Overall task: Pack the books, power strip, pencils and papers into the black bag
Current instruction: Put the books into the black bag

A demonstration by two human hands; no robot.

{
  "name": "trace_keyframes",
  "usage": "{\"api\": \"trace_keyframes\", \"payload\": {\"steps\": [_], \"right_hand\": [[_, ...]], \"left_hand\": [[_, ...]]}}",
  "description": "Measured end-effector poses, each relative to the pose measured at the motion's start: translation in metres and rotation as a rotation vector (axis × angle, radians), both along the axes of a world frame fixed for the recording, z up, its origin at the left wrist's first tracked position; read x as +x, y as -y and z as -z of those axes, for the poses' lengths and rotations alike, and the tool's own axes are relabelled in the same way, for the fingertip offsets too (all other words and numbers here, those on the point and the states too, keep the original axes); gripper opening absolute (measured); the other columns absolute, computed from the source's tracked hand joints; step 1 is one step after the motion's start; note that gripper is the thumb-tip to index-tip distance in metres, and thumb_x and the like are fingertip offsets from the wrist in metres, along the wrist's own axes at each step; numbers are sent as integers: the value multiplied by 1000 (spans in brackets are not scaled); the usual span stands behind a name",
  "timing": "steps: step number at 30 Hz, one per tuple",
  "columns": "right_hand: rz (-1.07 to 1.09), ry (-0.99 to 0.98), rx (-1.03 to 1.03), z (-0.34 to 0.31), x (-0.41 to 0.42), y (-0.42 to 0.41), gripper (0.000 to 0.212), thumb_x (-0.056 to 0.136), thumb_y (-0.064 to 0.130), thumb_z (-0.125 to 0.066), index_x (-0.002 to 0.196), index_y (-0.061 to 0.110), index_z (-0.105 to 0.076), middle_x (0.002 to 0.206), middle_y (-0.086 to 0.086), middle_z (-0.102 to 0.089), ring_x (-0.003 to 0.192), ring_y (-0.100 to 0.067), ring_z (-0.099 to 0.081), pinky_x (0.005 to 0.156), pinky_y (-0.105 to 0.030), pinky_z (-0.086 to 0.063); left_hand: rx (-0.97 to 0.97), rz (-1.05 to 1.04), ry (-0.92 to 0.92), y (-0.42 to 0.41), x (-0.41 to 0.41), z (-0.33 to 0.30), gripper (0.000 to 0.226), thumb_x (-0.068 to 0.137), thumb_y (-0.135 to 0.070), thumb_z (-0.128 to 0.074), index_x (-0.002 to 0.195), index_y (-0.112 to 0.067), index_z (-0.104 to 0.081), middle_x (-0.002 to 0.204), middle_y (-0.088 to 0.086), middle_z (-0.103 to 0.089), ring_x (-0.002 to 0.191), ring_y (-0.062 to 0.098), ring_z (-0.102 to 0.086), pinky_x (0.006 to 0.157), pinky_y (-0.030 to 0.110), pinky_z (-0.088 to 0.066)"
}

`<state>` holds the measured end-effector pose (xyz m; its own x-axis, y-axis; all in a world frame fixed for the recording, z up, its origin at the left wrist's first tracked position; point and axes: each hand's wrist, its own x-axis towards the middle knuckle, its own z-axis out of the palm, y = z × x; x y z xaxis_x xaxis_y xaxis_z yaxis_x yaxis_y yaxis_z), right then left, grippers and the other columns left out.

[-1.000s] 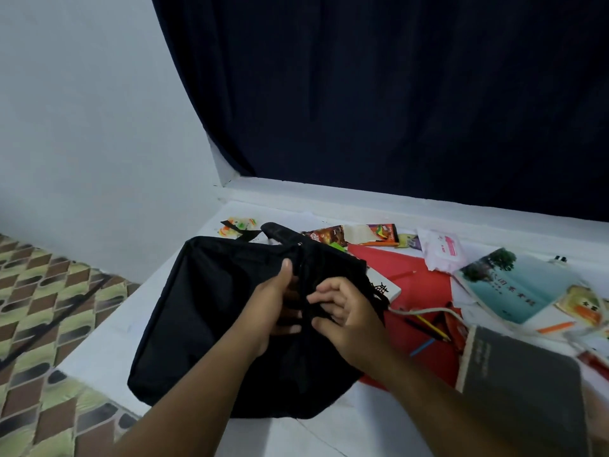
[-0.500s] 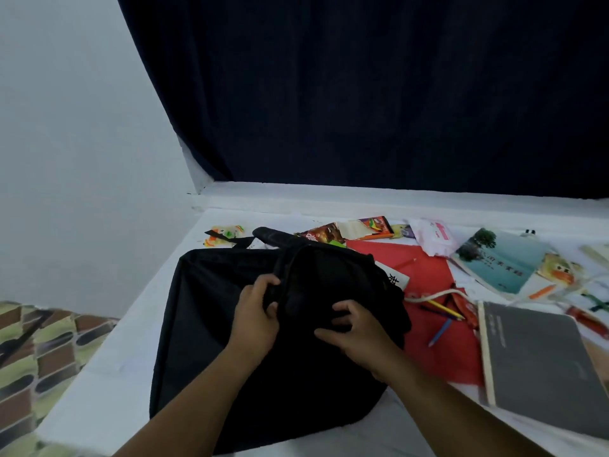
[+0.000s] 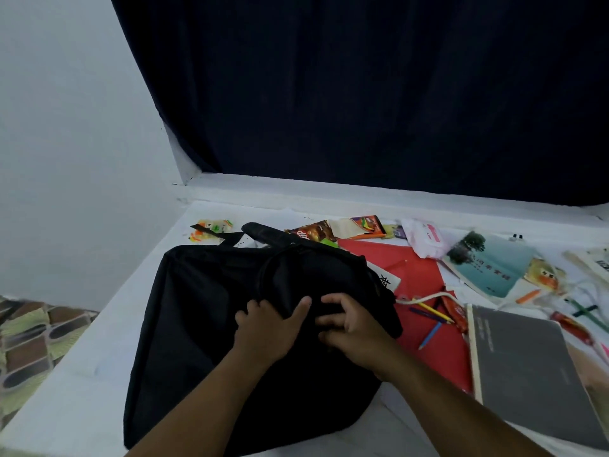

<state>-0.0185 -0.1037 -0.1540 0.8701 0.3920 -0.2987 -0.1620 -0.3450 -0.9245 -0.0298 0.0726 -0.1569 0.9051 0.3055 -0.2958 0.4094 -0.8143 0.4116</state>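
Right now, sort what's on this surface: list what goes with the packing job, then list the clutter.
For the job: black bag, grey book, teal book, pencils, red paper, white cable.

Lying about: snack wrapper, candy packet, tissue pack.

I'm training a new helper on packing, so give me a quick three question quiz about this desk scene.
1. True or false: the grey book is already inside the black bag.
2. Which hands are on the bag? A) left hand only B) right hand only C) both
3. Fill in: the loose pencils lie on a ___ sheet of paper.

Key: 1. False, it lies on the table to the right of the bag. 2. C. 3. Red.
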Motion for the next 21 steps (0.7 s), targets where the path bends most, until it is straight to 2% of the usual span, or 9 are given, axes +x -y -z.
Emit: {"api": "trace_keyframes", "payload": {"steps": [3,6,8,10,13,14,16,19,21], "right_hand": [[64,119,-59,-9,22,19,46,89,-6,-50,123,25,-54,99,1,-75,78,-18,-73,70,-31,-59],[260,285,-55,-17,50,41,30,95,-3,-50,112,20,-59,96,3,-72,75,-15,-71,72,-37,-60],[363,367,-113,-19,70,58,28,94,1,-52,108,24,-60,100,7,-69,83,-12,-69,72,-30,-57],[404,424,-249,-14,90,73,27,93,5,-56,116,20,-61,111,5,-66,95,-14,-64,70,-18,-47],[326,324,-523,4,116,90,42,92,24,-64,132,11,-57,130,-8,-60,113,-26,-60,87,-26,-46],[265,262,-619,11,121,93,46,91,34,-64,129,9,-59,128,-12,-62,114,-30,-60,92,-32,-49],[167,132,-746,21,124,93,49,85,46,-64,117,8,-64,117,-14,-65,106,-34,-61,90,-40,-53],[163,85,-801,30,127,91,61,73,52,-67,117,9,-62,118,-13,-62,111,-36,-56,91,-44,-53],[205,88,-755,31,133,93,71,59,60,-68,112,13,-62,112,-10,-65,106,-35,-59,89,-45,-54]], "left_hand": [[133,-83,-5,22,-7,10,111,72,-94,-33,144,-10,-37,148,8,-34,134,33,-31,105,48,-34],[244,-77,29,37,-15,25,124,67,-98,-25,152,-8,-23,156,8,-20,137,33,-24,107,53,-28],[252,-96,85,41,-19,34,125,68,-97,-20,155,-7,-17,161,10,-13,143,34,-16,111,53,-22],[267,-102,132,42,-23,44,124,68,-94,-11,157,-8,-15,164,11,-10,148,32,-9,114,51,-16],[258,-120,199,42,-25,49,119,67,-88,-11,157,-11,-19,165,9,-12,150,27,-8,116,48,-12],[258,-125,209,42,-25,51,117,67,-87,-13,157,-12,-21,165,9,-13,150,26,-8,116,48,-11],[259,-133,232,42,-24,52,115,68,-87,-17,156,-12,-23,164,8,-16,150,26,-10,115,48,-11],[267,-145,257,41,-25,56,112,70,-86,-21,155,-13,-27,164,7,-20,149,25,-13,115,48,-11],[276,-145,269,40,-25,58,110,71,-86,-22,154,-14,-29,163,6,-21,148,25,-14,114,48,-13]]}}
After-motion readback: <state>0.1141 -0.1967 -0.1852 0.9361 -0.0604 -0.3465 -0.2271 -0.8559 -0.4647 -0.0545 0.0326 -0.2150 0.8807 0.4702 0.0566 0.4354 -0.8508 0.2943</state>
